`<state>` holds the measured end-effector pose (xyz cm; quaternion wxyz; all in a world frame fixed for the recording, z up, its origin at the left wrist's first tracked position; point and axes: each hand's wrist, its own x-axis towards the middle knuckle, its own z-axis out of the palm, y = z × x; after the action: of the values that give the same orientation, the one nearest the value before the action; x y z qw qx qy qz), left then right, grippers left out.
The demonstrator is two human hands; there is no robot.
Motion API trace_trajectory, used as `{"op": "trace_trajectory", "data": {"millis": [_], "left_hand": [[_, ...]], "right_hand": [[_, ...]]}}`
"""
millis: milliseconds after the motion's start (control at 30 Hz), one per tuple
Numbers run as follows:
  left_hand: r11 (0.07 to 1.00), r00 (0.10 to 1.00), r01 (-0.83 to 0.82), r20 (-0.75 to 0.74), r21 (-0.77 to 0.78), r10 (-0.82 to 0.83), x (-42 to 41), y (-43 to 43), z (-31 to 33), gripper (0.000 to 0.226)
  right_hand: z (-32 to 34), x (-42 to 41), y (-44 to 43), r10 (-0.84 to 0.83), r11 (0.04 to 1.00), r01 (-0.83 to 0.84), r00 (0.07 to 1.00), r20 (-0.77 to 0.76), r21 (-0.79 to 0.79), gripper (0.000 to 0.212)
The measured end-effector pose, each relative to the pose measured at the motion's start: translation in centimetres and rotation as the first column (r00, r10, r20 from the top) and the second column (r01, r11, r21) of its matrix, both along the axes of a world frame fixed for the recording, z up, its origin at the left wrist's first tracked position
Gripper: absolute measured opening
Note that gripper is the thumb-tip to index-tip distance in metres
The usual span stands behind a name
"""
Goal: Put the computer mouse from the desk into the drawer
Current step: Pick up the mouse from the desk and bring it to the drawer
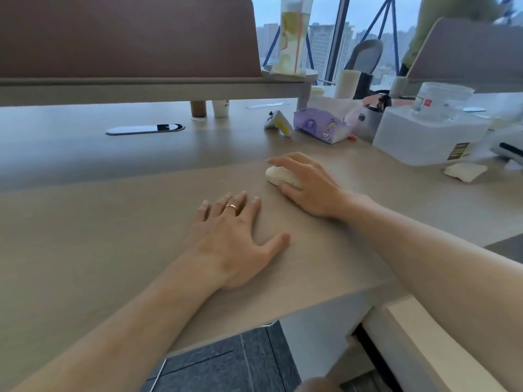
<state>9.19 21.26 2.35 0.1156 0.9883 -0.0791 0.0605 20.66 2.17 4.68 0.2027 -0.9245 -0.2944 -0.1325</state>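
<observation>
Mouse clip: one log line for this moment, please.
stage: grasping | right hand: closing on mouse, on desk | left hand: flat, empty

mouse (278, 176): cream | desk (113, 222): beige woodgrain | pouch (319, 124): purple, cartoon print | ring (231, 206): gold

The right hand (308, 185) cups a small cream-white computer mouse (278, 176) on the pale wood-grain tabletop (113, 222); the ringed left hand (235, 236) lies flat, fingers spread, beside it.
</observation>
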Motion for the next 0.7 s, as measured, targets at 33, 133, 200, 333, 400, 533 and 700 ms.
{"op": "trace_trajectory", "data": {"millis": [33, 133, 200, 333, 400, 533, 700], "left_hand": [[1.000, 1.000, -0.001, -0.001, 0.005, 0.001, 0.0, 0.0, 0.0, 0.103], [1.000, 1.000, -0.006, -0.007, 0.020, 0.006, 0.1, 0.0, 0.1, 0.105], [0.999, 1.000, -0.010, -0.006, 0.031, 0.010, 0.0, 0.0, 0.1, 0.107], [0.999, 1.000, -0.012, -0.015, 0.038, 0.013, -0.2, 0.0, 0.4, 0.108], [0.999, 1.000, -0.013, -0.019, 0.036, 0.014, -0.4, -0.2, 0.6, 0.109], [0.999, 0.998, -0.010, -0.054, 0.036, 0.012, -0.6, -0.2, 1.0, 0.111], [0.999, 0.995, -0.026, 0.102, 0.023, 0.024, -2.1, -1.0, 1.9, 0.103]], "right_hand": [[-0.1, 0.0, 0.0, 0.004, 1.000, -0.004, 1.000, 0.007, -0.001, 0.048], [-0.1, -0.5, -0.4, 0.027, 1.000, -0.027, 0.999, 0.018, -0.012, 0.040], [-0.2, -1.3, -1.1, 0.022, 1.000, -0.021, 1.000, 0.013, -0.022, 0.038], [-0.3, -3.6, -3.8, 0.008, 0.999, -0.007, 1.000, 0.015, -0.040, 0.038], [-0.2, -4.8, -5.7, -0.005, 0.999, 0.006, 1.000, 0.015, -0.050, 0.037], [0.0, -6.9, -8.7, -0.061, 0.995, 0.061, 0.998, 0.003, -0.081, 0.037], [0.3, -11.0, -13.0, -0.133, 0.991, 0.131, 0.990, 0.056, 0.041, 0.036]]}}
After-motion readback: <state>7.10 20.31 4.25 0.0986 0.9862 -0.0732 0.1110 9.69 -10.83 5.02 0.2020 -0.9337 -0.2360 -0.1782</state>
